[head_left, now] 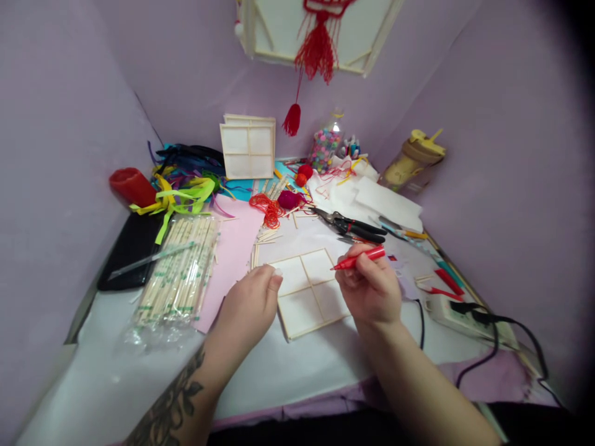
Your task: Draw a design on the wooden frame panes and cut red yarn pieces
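A square frame of thin wooden sticks with white paper panels (310, 292) lies flat on the table in front of me. My left hand (248, 308) rests at its left edge, fingers curled down and touching the frame's corner. My right hand (370, 286) is closed around a red marker (359, 257), whose tip points left over the frame's upper right part.
A clear bag of wooden sticks (180, 272) lies at the left beside a black tray (127, 251). Black-handled scissors (354, 227), red thread (269, 208), ribbons (186, 186), a second paper frame (248, 148), a bead jar (325, 147) and a white power strip (458, 310) crowd the back and right.
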{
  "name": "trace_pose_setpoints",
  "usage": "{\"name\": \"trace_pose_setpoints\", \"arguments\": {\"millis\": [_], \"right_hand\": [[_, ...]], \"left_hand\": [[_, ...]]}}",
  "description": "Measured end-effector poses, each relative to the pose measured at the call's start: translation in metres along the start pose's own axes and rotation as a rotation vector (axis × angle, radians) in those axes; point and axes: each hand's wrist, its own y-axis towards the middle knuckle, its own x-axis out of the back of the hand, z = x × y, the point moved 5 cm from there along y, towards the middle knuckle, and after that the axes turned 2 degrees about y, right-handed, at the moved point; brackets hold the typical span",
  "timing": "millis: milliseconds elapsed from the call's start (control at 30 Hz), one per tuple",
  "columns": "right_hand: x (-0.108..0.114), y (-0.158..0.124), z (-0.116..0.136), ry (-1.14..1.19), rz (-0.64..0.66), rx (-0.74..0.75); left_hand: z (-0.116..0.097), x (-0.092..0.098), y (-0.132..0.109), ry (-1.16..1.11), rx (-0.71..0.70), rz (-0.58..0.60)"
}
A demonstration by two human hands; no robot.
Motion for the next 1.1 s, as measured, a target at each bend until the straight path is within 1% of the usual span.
{"name": "trace_pose_setpoints", "arguments": {"millis": [67,133,200,267,333,433,500,567,633,667,867,1100], "right_hand": [[0.000,-0.001,-0.003,0.007,-0.001,-0.028],[0.002,-0.001,-0.005,0.008,-0.001,-0.047],[0.006,0.001,-0.007,-0.001,-0.008,-0.047],[0.009,0.001,-0.012,-0.063,-0.014,-0.048],[0.011,0.002,-0.019,-0.208,0.012,-0.066],[0.008,0.001,-0.029,-0.509,0.083,-0.072],[0.006,0.000,-0.033,-0.682,0.107,-0.046],[0.003,-0.002,-0.037,-0.820,0.128,-0.026],[0.001,-0.003,-0.040,-0.921,0.153,-0.005],[-0.001,-0.003,-0.041,-0.957,0.162,0.006],[-0.005,-0.002,-0.045,-1.041,0.197,0.054],[-0.007,-0.003,-0.049,-1.090,0.217,0.073]], "left_hand": [[0.003,-0.007,0.002,0.077,0.052,0.072],[0.005,-0.010,0.003,0.130,0.076,0.118],[0.004,-0.012,0.004,0.154,0.069,0.136],[0.002,-0.011,0.004,0.159,0.064,0.144],[0.001,-0.010,0.003,0.168,0.077,0.156],[-0.003,-0.005,-0.001,0.220,0.069,0.171],[-0.008,-0.005,-0.006,0.255,0.012,0.215],[-0.013,-0.007,-0.011,0.278,-0.060,0.294],[-0.016,-0.011,-0.016,0.305,-0.107,0.349],[-0.017,-0.012,-0.017,0.322,-0.120,0.358],[-0.018,-0.014,-0.018,0.404,-0.128,0.330],[-0.021,-0.014,-0.016,0.419,-0.107,0.383]]}}
